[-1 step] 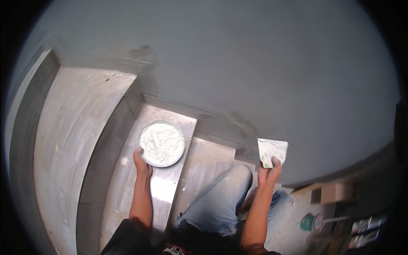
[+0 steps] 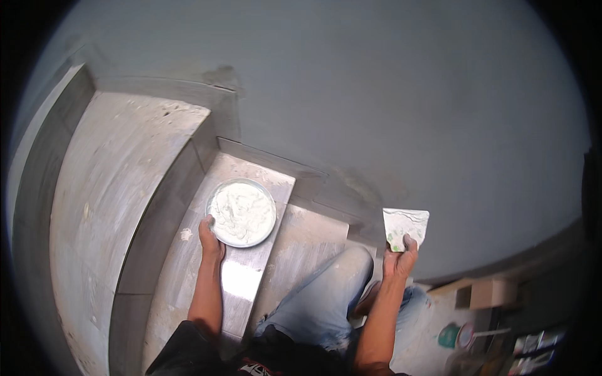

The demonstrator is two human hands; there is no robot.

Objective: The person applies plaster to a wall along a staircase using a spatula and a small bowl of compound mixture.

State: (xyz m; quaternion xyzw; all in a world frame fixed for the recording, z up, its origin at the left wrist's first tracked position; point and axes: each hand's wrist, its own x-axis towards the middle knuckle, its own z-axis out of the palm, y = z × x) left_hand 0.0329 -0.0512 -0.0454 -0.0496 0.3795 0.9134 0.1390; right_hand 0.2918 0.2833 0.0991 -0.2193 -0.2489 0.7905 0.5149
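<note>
My left hand [image 2: 211, 237] grips the near-left rim of a round bowl [image 2: 271, 233], its thumb over the edge. White paste [image 2: 241, 210] with a ridged surface fills the bowl, which is over a tiled stair tread. In my right hand [image 2: 401, 255] is a flat white scraper [image 2: 404, 220], shaped like a trapezoid and smeared with paste and green marks. My thumb presses on its face, and the other fingers are mostly behind it. The scraper's wide edge points away from me, in front of the grey wall [image 2: 401, 113]; I cannot tell whether they touch.
Dusty stair treads [image 2: 125, 163] with grey tiled risers [image 2: 153, 232] climb to the left. Tile skirting [image 2: 269, 156] steps along the wall's base. My bent knee [image 2: 351, 263] lies between my arms. At the lower right are a cardboard box [image 2: 494, 293] and a green container [image 2: 448, 335].
The view has shifted slightly, so the stairs, bowl and scraper appear a little farther right. Both hands keep the same grips.
</note>
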